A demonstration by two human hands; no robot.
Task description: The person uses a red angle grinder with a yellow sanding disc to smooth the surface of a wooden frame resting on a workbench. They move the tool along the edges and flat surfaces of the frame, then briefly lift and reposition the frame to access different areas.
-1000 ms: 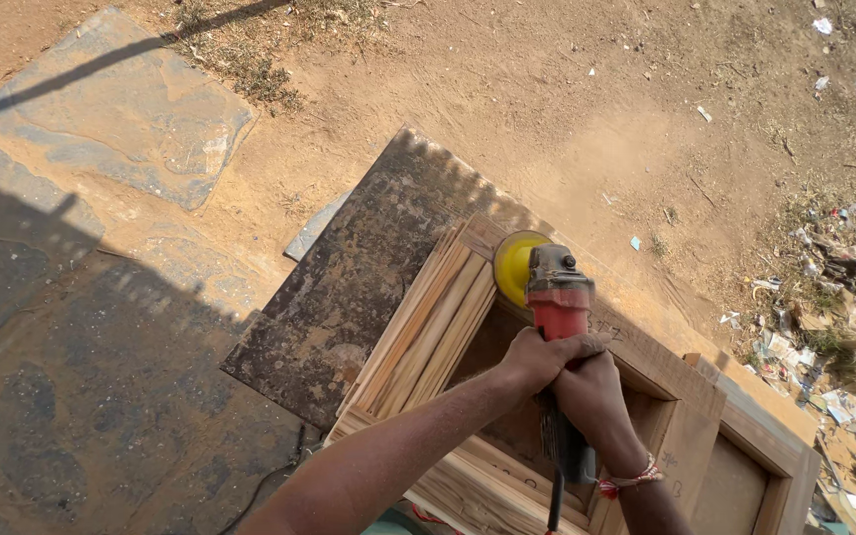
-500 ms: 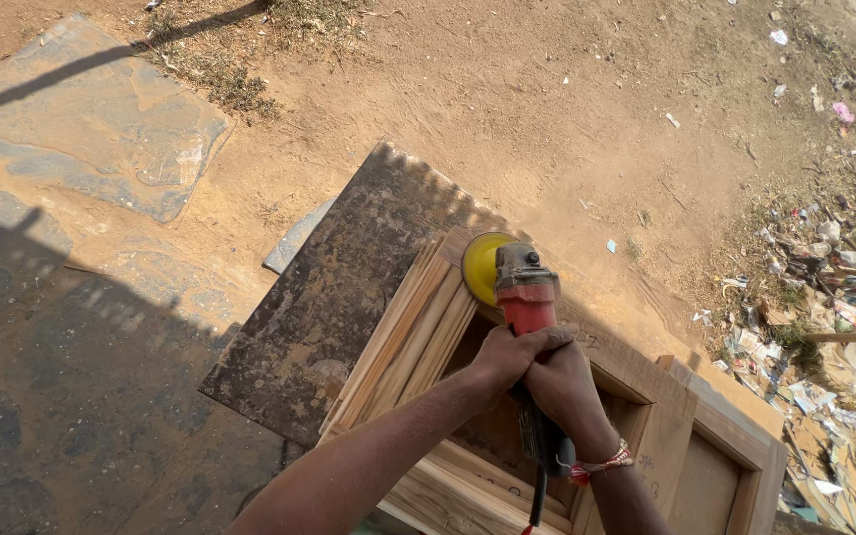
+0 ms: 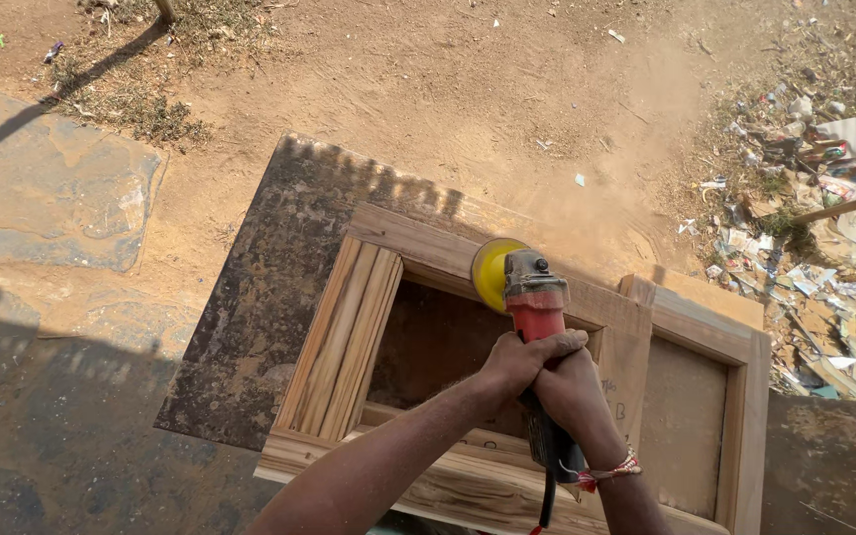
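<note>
**Both hands on the grinder, disc at the frame's far rail**

Your left hand [image 3: 517, 362] and right hand [image 3: 572, 391] are both clenched around the red body of the grinder [image 3: 535, 297], the left fist wrapped just ahead of the right, so the two sit touching on the one grip. That doubled grip looks meant to steady a tool that pulls sideways when the disc bites, and it keeps your knuckles back from the spinning end. The grinder points away from you toward 12 o'clock, its grey head just beyond your fingers, and the yellow disc [image 3: 492, 272] stands on edge at about 11 o'clock from your hands, against the inner side of the wooden frame [image 3: 349, 327] at its far rail. Whether the disc is actually touching the wood or just shy of it you cannot tell from this angle, though a faint haze of dust hangs over the ground past it. The black cord [image 3: 547, 500] drops from the tail of the tool at 6 o'clock, beside the beaded band [image 3: 611, 471] on your right wrist, clear of the disc.

The frame lies flat, raised on a dark, stained board [image 3: 260, 297] that juts out toward 9 and 10 o'clock, which keeps the work off the sandy ground [image 3: 428, 89]. A panel [image 3: 681, 426] fills the frame's other opening at 3 o'clock. Litter [image 3: 814, 168] is scattered well apart at 2 o'clock.
</note>
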